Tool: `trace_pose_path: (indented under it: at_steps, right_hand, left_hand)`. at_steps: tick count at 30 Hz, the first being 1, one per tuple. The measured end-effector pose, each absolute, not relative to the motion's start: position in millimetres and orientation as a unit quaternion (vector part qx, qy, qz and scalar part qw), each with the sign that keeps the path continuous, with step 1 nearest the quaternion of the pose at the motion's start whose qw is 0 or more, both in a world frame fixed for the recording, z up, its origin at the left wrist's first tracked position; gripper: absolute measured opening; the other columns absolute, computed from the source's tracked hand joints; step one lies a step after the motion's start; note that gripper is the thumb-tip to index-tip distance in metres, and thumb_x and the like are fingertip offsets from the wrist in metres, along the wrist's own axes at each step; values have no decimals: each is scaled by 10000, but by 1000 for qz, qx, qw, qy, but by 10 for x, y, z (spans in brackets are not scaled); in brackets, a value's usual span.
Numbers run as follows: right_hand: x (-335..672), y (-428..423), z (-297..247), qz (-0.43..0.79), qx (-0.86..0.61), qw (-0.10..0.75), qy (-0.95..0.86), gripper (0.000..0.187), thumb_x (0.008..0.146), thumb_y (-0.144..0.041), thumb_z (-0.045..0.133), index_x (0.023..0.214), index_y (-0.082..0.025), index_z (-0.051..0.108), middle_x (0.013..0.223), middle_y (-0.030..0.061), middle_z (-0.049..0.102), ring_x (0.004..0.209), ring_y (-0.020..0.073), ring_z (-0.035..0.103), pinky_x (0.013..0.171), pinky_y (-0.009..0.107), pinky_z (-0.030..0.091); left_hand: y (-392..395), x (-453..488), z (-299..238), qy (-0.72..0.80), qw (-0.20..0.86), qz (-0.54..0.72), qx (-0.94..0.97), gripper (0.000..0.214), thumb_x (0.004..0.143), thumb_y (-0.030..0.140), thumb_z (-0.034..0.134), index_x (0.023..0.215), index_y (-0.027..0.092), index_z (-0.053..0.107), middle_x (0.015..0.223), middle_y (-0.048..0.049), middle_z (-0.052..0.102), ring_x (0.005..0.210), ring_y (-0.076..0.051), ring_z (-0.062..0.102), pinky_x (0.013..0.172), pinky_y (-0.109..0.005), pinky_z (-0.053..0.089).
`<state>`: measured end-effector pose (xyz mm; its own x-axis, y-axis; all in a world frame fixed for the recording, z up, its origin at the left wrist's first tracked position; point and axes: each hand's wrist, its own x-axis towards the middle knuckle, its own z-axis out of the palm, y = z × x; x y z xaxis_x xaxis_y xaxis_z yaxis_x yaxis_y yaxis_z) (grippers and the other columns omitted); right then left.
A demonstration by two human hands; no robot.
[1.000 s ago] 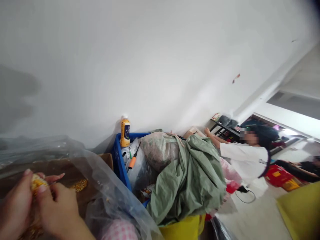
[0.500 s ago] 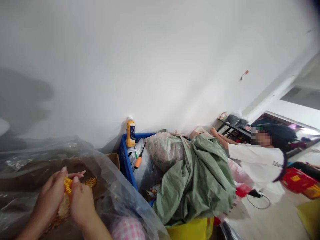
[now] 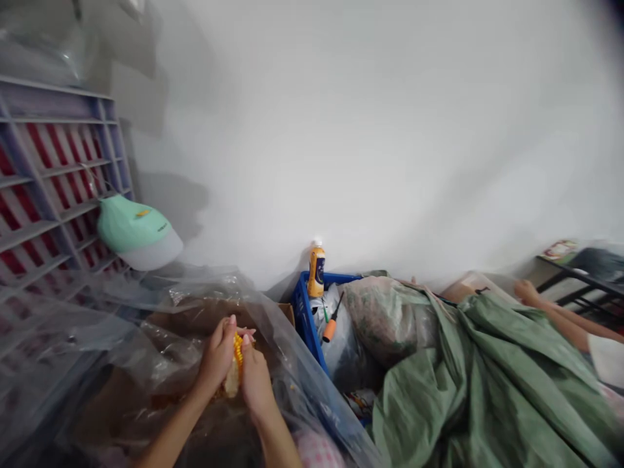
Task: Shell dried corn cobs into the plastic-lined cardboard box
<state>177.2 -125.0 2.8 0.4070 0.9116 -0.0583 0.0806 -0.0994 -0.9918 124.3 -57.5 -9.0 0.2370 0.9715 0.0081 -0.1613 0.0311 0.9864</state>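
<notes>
Between my two hands is a corn cob (image 3: 238,354), yellow kernels on its upper part and a pale, bare stretch lower down. My left hand (image 3: 219,351) wraps it from the left, thumb pointing up. From the right, my right hand (image 3: 255,374) closes round it with the thumb on the kernels. Both hands are over a cardboard box (image 3: 286,314) lined with a clear plastic bag (image 3: 312,390). Loose kernels in the box are mostly hidden behind my hands and wrists.
Right of the box stands a blue crate (image 3: 303,318) with a yellow bottle (image 3: 316,270), an orange-handled screwdriver (image 3: 330,329) and bags. A green sack (image 3: 439,377) lies beyond. On the left, a mint-green lamp (image 3: 136,231) hangs from a purple rack (image 3: 58,214). Another person's arm (image 3: 550,309) reaches in at right.
The view has swung left, so the rack and lamp now show and most of the other person is out of frame. Both hands still grip the corn cob.
</notes>
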Motion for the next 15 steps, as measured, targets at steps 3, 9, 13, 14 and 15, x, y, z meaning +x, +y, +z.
trace_pose_path:
  at_steps: [3, 9, 13, 14, 15]
  right_hand:
    - [1766, -1249, -22, 396, -624, 566, -364, 653, 830, -614, 249, 981, -126, 656, 820, 97, 662, 802, 208, 610, 643, 259, 443]
    - [1756, -1204, 46, 478, -594, 569, -309, 665, 790, -649, 305, 876, -100, 671, 707, 87, 653, 633, 182, 597, 557, 246, 415]
    - [1797, -1190, 132, 452, -630, 535, -336, 681, 825, -624, 233, 834, -116, 685, 758, 96, 665, 707, 190, 603, 631, 258, 431]
    - [1806, -1187, 144, 429, -636, 535, -354, 667, 833, -611, 231, 848, -121, 684, 782, 97, 667, 735, 191, 604, 660, 261, 433]
    - [1811, -1184, 153, 404, -636, 537, -378, 636, 840, -594, 249, 876, -128, 680, 808, 94, 668, 761, 191, 602, 686, 261, 431]
  left_hand:
    - [-606, 1235, -133, 396, 587, 473, 525, 394, 750, 588, 432, 671, 210, 510, 661, -28, 669, 698, -197, 627, 691, -305, 465]
    - [-627, 1194, -30, 392, 567, 484, 539, 410, 779, 547, 402, 702, 189, 586, 781, -68, 695, 779, -197, 617, 769, -304, 444]
    - [-566, 1156, 51, 403, 638, 451, 477, 456, 756, 568, 406, 700, 170, 621, 751, -84, 696, 742, -213, 626, 683, -306, 471]
    - [-554, 1149, 57, 396, 662, 440, 460, 452, 745, 571, 422, 718, 168, 623, 736, -81, 696, 722, -216, 630, 655, -307, 477]
    - [-547, 1142, 59, 389, 678, 431, 452, 443, 738, 569, 439, 733, 167, 625, 733, -78, 697, 712, -215, 631, 640, -303, 479]
